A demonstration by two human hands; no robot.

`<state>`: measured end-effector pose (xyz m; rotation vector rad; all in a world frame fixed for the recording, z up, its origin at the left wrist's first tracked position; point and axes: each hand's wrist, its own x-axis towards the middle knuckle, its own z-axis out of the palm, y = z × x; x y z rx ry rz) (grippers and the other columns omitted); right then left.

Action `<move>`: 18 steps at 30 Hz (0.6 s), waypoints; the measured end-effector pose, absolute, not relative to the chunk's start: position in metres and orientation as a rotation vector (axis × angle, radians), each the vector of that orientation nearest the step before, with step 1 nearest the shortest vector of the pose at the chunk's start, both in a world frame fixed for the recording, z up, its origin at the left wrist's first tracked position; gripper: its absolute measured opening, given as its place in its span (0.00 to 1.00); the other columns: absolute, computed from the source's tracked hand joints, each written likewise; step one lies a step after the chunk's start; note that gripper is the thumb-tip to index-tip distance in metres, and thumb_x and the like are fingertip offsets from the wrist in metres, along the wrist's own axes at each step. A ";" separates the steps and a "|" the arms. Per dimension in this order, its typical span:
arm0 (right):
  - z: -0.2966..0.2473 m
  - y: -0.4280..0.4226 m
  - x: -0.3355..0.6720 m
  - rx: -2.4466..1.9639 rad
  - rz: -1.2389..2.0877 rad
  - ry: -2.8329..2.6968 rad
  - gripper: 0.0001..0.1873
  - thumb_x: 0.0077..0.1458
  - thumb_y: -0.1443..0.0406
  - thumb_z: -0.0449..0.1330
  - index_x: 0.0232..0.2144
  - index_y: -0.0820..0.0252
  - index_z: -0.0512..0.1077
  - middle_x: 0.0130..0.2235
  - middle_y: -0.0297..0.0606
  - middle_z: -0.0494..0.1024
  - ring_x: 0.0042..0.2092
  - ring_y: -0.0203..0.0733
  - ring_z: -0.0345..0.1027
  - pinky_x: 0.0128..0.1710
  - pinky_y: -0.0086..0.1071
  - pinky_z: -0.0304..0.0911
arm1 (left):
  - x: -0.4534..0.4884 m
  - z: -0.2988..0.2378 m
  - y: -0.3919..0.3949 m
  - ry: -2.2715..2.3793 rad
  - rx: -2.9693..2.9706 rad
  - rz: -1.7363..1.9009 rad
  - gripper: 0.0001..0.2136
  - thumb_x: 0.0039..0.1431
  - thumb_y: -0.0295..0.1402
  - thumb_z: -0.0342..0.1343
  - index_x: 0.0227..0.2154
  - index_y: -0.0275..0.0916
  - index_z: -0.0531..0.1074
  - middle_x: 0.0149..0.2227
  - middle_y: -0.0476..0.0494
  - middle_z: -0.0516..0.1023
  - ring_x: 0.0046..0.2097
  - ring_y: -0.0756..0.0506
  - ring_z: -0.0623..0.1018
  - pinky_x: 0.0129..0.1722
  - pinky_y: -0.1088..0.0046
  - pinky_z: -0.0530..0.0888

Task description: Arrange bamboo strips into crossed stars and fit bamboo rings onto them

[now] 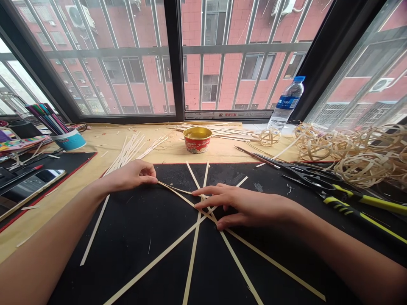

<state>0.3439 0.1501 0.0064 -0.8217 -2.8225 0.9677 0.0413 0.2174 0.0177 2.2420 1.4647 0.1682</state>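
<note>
Several thin bamboo strips (192,262) cross in a star shape on a black cutting mat (140,237). My left hand (133,174) is closed, its thumb and fingers pinching the left ends of two narrow bamboo strips (178,193) that run right to the crossing. Over that crossing lies my right hand (244,207), its fingers spread and the fingertips resting on the strips. Part of the crossing is hidden under this hand. Beneath and behind my left wrist lies a bundle of loose bamboo strips (129,150).
Behind the mat stands a red tin (197,142). To the right are scissors (314,174), yellow-and-black pliers (352,212), coiled strips (359,152) and a water bottle (286,103). A phone (32,186) and a pen cup (68,140) are at the left.
</note>
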 end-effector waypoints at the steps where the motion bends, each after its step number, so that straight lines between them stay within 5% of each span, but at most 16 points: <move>1: 0.006 0.150 0.344 -0.815 0.968 -2.820 0.27 0.59 0.60 0.59 0.59 0.55 0.63 0.66 0.40 0.54 0.64 0.46 0.51 0.63 0.41 0.44 | 0.041 0.018 0.217 1.461 2.239 0.174 0.15 0.46 0.48 0.55 0.22 0.39 0.72 0.24 0.50 0.75 0.29 0.46 0.73 0.28 0.75 0.67; 18: 0.004 0.149 0.345 -0.891 1.034 -2.718 0.39 0.56 0.61 0.61 0.65 0.58 0.51 0.64 0.42 0.58 0.61 0.45 0.53 0.58 0.36 0.55 | 0.040 0.019 0.218 1.447 2.078 0.285 0.13 0.42 0.45 0.61 0.24 0.40 0.76 0.25 0.50 0.77 0.30 0.46 0.73 0.30 0.74 0.67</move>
